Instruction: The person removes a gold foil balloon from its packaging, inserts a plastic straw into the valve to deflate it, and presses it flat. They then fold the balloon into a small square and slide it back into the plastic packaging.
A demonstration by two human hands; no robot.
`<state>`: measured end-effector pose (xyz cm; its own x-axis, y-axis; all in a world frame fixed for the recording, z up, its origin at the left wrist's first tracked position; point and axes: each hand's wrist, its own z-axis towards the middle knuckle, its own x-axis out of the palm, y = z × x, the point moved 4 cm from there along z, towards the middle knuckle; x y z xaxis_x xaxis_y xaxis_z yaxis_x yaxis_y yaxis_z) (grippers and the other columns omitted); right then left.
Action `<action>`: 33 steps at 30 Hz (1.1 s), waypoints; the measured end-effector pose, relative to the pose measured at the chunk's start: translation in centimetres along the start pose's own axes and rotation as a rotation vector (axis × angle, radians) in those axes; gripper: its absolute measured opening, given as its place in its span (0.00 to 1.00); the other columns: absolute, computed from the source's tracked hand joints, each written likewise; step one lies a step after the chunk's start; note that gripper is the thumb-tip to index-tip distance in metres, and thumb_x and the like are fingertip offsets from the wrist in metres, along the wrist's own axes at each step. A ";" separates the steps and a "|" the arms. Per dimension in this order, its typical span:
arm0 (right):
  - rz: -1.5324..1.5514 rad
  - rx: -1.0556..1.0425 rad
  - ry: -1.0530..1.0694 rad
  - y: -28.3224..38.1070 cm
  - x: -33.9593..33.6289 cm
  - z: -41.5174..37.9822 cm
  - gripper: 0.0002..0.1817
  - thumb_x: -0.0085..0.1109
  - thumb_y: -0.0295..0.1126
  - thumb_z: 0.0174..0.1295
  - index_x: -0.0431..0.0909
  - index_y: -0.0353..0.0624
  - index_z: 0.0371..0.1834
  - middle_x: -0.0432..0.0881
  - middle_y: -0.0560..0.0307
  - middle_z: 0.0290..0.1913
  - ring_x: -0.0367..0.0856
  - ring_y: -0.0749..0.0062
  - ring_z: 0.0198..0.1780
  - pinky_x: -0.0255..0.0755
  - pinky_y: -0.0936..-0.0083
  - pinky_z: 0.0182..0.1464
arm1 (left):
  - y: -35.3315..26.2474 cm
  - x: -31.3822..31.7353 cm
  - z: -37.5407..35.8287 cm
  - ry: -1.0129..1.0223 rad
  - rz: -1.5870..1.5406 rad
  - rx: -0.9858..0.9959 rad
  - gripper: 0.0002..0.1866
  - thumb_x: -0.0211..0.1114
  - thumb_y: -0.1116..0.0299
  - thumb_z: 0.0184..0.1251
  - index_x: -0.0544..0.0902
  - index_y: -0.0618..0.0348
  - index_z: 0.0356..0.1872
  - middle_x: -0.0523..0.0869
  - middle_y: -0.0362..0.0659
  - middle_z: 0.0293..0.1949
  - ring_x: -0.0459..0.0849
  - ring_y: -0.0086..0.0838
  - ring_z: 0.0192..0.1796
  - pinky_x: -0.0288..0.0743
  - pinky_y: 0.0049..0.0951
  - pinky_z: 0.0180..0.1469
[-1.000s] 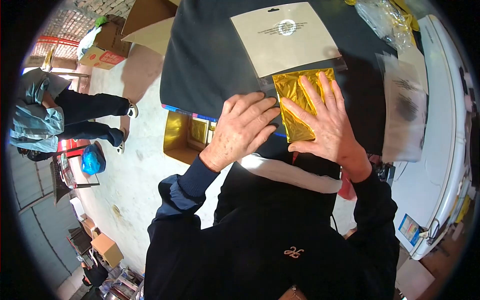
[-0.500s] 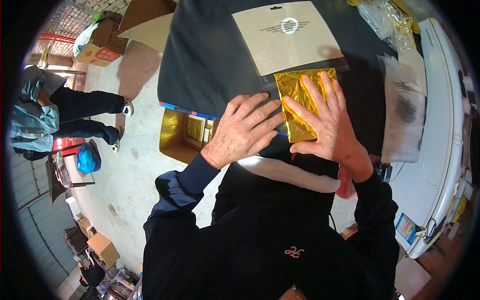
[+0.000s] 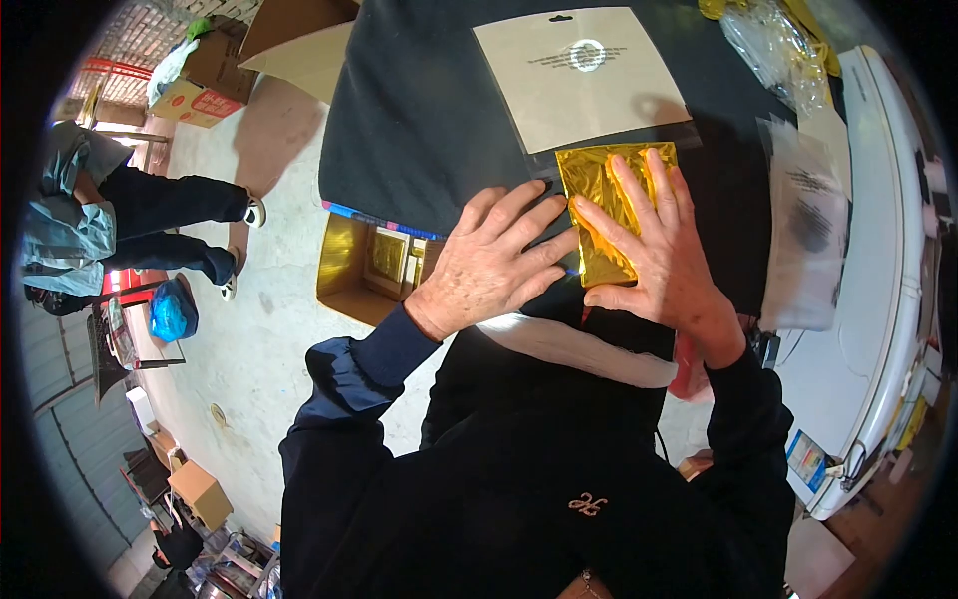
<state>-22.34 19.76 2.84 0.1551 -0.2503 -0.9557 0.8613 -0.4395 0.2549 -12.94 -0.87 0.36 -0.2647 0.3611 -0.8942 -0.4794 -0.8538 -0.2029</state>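
A shiny gold foil sheet (image 3: 599, 178) lies on the dark cloth covering the table, near its front edge. My right hand (image 3: 654, 245) rests on it with fingers spread, covering part of its right side. Just left of the foil, my left hand (image 3: 499, 255) lies with its fingers stretched out over the cloth, fingertips close to the foil's left edge. Beyond the foil sits a beige card in a clear plastic bag (image 3: 589, 95), with small printed text and a hang hole at its top.
Clear printed plastic bags (image 3: 801, 240) lie at the table's right, beside a white surface (image 3: 863, 299). Crumpled clear wrap (image 3: 768, 55) is at the back right. Below the table's left edge stands an open carton (image 3: 344, 290). Another person (image 3: 130, 215) is at the far left.
Both hands keep nearly the same pose against the foil. The whole view has shifted slightly, with the table things appearing a little lower and to the right.
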 end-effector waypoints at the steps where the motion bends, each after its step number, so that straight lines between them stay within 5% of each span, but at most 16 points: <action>1: -0.003 0.002 0.005 0.0 0.0 0.0 0.52 0.73 0.76 0.56 0.81 0.60 0.82 0.61 0.32 0.89 0.46 0.21 0.90 0.37 0.25 0.88 | 0.0 0.0 0.2 0.000 -0.012 0.004 0.22 0.68 0.47 0.80 0.89 0.40 0.67 0.80 0.44 0.74 0.73 0.42 0.80 0.64 0.54 0.81; 15: -0.022 0.009 0.030 0.0 0.2 0.0 0.55 0.73 0.78 0.53 0.79 0.63 0.83 0.59 0.35 0.90 0.44 0.22 0.91 0.34 0.28 0.89 | 0.2 0.4 -1.8 -0.052 0.006 0.050 0.23 0.71 0.56 0.75 0.87 0.39 0.70 0.82 0.41 0.74 0.77 0.39 0.78 0.66 0.50 0.79; 18: -0.029 0.013 0.038 -0.1 0.2 -0.1 0.56 0.74 0.78 0.51 0.78 0.63 0.84 0.58 0.35 0.90 0.43 0.22 0.91 0.34 0.29 0.89 | 0.0 0.3 -1.3 -0.115 -0.038 0.061 0.29 0.75 0.62 0.63 0.85 0.42 0.69 0.81 0.40 0.71 0.77 0.39 0.77 0.71 0.48 0.75; 21: -0.034 0.019 0.057 0.0 0.2 0.0 0.57 0.76 0.76 0.50 0.77 0.63 0.84 0.57 0.37 0.90 0.42 0.23 0.91 0.34 0.29 0.90 | 0.1 0.8 -1.6 -0.078 -0.010 0.061 0.25 0.72 0.57 0.72 0.87 0.39 0.70 0.82 0.40 0.74 0.77 0.39 0.78 0.65 0.50 0.79; 33: -0.045 0.037 0.079 0.0 0.3 0.0 0.55 0.79 0.73 0.51 0.76 0.66 0.84 0.55 0.39 0.90 0.42 0.24 0.91 0.33 0.30 0.90 | -0.8 1.1 -0.9 -0.134 -0.054 0.007 0.27 0.78 0.62 0.65 0.88 0.45 0.67 0.83 0.39 0.72 0.77 0.39 0.77 0.67 0.49 0.77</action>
<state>-22.25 19.70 2.54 0.1554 -0.1611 -0.9746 0.8502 -0.4806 0.2150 -12.11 -0.13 -0.80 -0.3475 0.4535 -0.8207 -0.5017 -0.8294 -0.2458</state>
